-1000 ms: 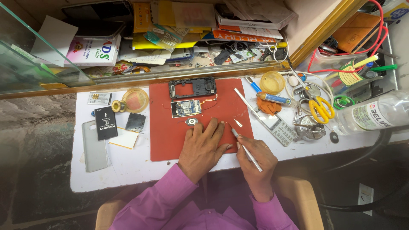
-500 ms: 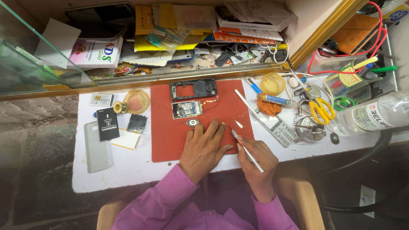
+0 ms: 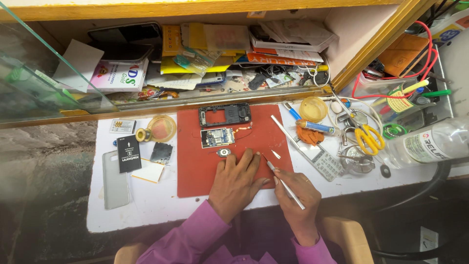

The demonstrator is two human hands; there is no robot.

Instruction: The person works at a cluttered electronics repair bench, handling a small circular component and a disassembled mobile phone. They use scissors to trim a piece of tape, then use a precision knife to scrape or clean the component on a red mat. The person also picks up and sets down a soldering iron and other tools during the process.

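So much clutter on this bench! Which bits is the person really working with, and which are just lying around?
In use:
- left hand, flat on the red mat
- right hand, holding a thin metal tool
- circuit board
- black phone frame
- small round part

Lying about:
- yellow scissors
- plastic bottle
- black battery
- grey back cover

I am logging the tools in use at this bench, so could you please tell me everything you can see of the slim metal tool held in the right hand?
The slim metal tool is a thin, silvery rod, apparently steel, that narrows to a fine pointed tip. The right hand grips it like a pen, its rear end sticking out past the knuckles. It lies slanted, tip up and to the left, over the lower right of the red mat, just right of the left hand, which lies flat there. Whether the tip touches the mat cannot be told.
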